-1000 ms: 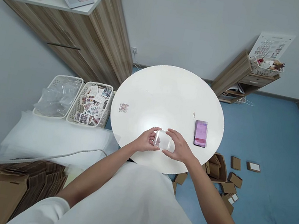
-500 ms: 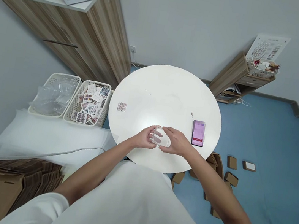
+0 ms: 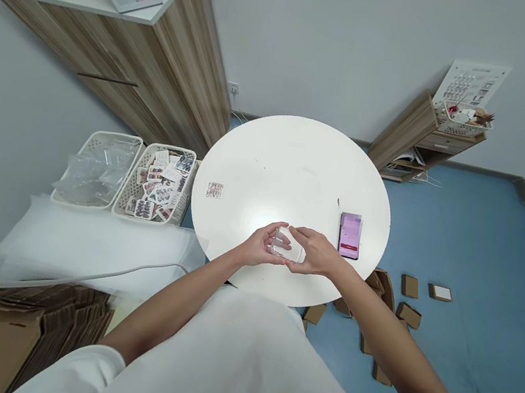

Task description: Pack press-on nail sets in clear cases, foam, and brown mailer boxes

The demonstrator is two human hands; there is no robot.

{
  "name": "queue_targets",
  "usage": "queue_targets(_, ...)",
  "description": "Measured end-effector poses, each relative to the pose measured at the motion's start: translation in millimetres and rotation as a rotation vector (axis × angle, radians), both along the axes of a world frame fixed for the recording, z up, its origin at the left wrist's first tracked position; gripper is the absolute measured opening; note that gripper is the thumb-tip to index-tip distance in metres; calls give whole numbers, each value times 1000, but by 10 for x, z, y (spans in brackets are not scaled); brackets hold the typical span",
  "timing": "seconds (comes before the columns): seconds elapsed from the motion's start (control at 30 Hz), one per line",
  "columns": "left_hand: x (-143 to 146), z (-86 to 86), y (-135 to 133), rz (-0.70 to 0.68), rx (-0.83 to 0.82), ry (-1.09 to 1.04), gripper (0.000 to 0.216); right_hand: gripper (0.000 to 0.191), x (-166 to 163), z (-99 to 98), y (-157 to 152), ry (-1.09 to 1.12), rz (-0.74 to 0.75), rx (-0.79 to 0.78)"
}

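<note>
A clear plastic box (image 3: 288, 246) is held between my two hands over the near part of the white oval table (image 3: 295, 155). My left hand (image 3: 261, 245) is closed on its left end, with fingers showing through the clear plastic. On the right end, my right hand (image 3: 314, 253) grips it with thumb and fingers on opposite edges. A small set of press-on nails (image 3: 215, 190) lies on the table's left side. To the right of my hands lies a phone (image 3: 350, 235) with a lit purple screen.
Left of the table stand a basket of nail sets (image 3: 157, 191) and a basket of clear bags (image 3: 98, 174). White foam sheets (image 3: 81, 242) and flattened cardboard (image 3: 15, 329) are nearer me. Small brown boxes (image 3: 410, 286) lie on the floor at right. A wooden cabinet (image 3: 177, 73) stands behind.
Both hands have shifted slightly to the right with the clear box, which is turned a little. The rest of the scene has moved only slightly with the camera.
</note>
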State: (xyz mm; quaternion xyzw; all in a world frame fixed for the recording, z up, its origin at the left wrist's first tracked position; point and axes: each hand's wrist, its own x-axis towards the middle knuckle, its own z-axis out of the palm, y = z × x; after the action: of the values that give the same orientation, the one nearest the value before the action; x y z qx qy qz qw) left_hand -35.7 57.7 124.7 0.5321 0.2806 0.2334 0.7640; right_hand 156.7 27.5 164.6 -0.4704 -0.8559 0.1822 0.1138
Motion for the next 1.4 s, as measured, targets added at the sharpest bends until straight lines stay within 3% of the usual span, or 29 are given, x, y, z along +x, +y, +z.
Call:
queue_targets(0.47, 41, -39, -37, 50, -6, -87, 79, 64, 11, -249, -25, 40, 3, 136)
queue_targets(1.03, 76, -47, -64, 101, -63, -125, 77, 58, -16, -400, -100, 38, -99, 166)
queue_targets(1.17, 118, -45, -62, 187, -49, -79, 74, 54, -92, -333, -130, 200, -225, 12)
queue_targets(1.3, 162, -69, -77, 341, -95, -24, 71, 50, -243, -248, -205, 567, -338, -271)
queue_targets(1.4, 143, -68, -36, 349, -28, 45, 67, 44, -264, -221, -233, 707, -360, -384)
